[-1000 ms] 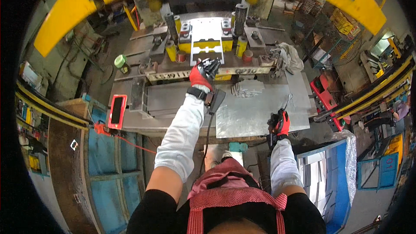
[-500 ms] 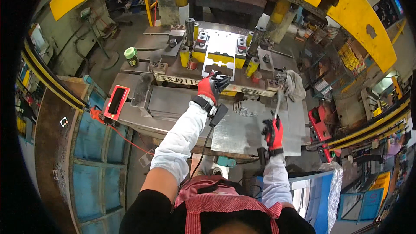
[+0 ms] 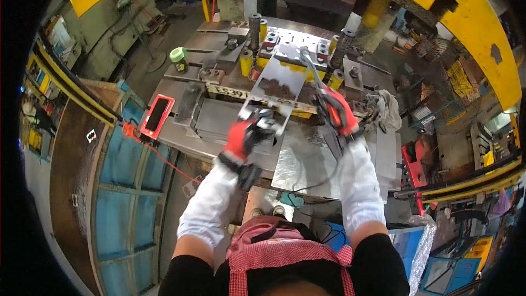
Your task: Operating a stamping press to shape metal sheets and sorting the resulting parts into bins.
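above the press table (image 3: 181, 127), cut-out metal sheet (image 3: 285, 74) is held at its near end by left hand (image 3: 248, 135), far end at die (image 3: 298, 39); long-handled tool (image 3: 311, 64) is gripped in right hand (image 3: 337, 114).

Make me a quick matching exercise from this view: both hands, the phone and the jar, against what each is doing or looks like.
Column one:
1. Left hand
2. Right hand
3. Phone
4. Jar

Column two:
A. Green on top, darker below
B. Holding a long tool
C. Black screen with a red surround
D. Gripping the near end of a metal sheet

Right pairs: 1-D, 2-B, 3-C, 4-A
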### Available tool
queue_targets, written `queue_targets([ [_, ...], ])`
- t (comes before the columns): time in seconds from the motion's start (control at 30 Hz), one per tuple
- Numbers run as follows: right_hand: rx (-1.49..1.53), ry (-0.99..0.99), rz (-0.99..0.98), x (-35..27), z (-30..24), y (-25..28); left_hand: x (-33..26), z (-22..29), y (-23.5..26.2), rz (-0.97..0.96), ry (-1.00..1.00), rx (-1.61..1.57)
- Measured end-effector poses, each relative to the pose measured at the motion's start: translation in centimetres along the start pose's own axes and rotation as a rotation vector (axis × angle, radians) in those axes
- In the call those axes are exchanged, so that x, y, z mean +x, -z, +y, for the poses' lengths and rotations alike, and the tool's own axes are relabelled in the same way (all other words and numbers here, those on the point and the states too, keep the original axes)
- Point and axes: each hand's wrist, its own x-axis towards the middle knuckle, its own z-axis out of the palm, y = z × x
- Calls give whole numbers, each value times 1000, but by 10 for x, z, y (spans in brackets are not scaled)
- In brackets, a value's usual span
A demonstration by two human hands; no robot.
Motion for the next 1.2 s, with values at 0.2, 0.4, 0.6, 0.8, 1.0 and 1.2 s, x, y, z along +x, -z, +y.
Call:
queue_targets([
  [0.2,739,-1020,141,-138,-103,27,-222,-18,162,-235,208,411],
  [0.4,656,-1135,154,-231,-112,44,-423,68,412,-3,1188,494],
  [0.6,804,-1185,335,-233,-104,48,-368,-42,536,1323,1027,-235],
  [0.8,721,-1210,196,-234,-36,41,-314,-186,415,842,1031,-891],
  [1.0,597,-1215,169,-231,-30,40,-272,-180,194,751,1183,-979],
  [1.2,842,-1014,499,-247,-66,40,-279,-108,123,387,1160,-760],
])
